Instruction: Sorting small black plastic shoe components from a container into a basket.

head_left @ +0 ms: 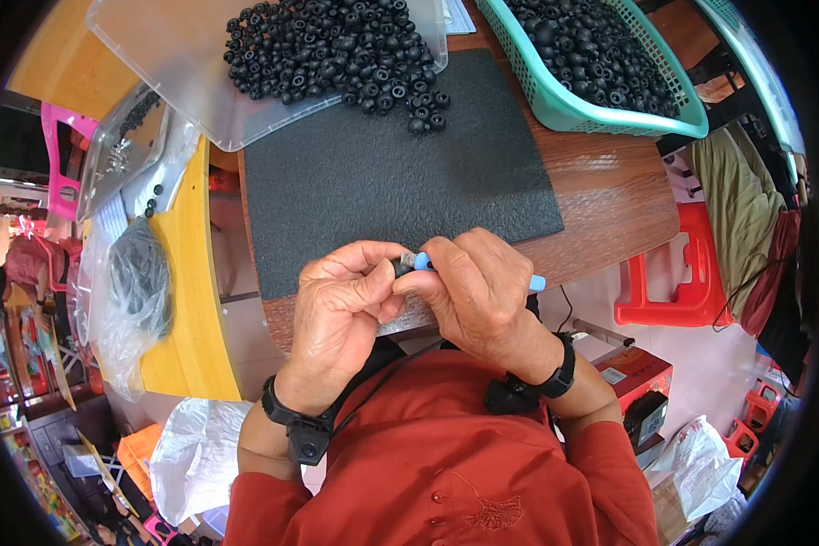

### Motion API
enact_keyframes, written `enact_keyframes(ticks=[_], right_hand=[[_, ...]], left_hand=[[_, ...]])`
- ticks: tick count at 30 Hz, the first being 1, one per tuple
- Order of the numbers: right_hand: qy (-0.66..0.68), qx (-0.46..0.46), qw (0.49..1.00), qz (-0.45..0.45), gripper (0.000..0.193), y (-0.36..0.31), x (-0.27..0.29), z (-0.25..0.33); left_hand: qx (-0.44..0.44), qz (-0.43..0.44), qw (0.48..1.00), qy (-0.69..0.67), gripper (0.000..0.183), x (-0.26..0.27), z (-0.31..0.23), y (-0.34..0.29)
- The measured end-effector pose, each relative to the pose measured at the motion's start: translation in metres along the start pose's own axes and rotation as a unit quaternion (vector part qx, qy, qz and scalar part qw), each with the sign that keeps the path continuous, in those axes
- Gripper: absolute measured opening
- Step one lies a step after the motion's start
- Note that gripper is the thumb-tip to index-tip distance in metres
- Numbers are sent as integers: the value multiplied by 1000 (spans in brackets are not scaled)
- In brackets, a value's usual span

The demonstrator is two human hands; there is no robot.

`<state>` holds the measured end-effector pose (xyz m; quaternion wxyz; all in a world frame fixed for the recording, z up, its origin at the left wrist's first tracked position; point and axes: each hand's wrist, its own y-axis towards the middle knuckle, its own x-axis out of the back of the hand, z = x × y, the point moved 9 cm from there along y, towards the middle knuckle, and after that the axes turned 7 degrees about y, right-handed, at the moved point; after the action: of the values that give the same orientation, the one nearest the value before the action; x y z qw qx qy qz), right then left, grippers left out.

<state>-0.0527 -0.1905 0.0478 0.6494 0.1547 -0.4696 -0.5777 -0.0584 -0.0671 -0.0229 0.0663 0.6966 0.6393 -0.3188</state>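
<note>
Above the near edge of the dark mat, my two hands meet. My left hand pinches a small round black part between thumb and fingers. Closed around a slim blue-handled tool is my right hand; the tool's back end pokes out past the fingers. The tool's front end, with a greyish tip, touches or nearly touches the black part; fingers hide the exact contact. Many similar black parts spill from a tilted clear plastic tray onto the mat's far side.
A turquoise basket full of black parts stands at the far right of the brown table. On the left, a yellow table bears a plastic bag and another clear tray. A red stool stands to the right.
</note>
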Motion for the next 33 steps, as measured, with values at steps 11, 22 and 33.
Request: enact_keyframes(ticks=[11,22,33], right_hand=[[-20,3,999,32,26,-12,-8,-1],[46,-22,999,7,25,-13,1,-11],[8,-63,998,1,24,-16,4,-23]], left_hand=[[7,-8,999,-33,23,7,16,-4],[-38,-5,999,14,24,6,7,0],[37,14,994,-97,22,10,-4,24]])
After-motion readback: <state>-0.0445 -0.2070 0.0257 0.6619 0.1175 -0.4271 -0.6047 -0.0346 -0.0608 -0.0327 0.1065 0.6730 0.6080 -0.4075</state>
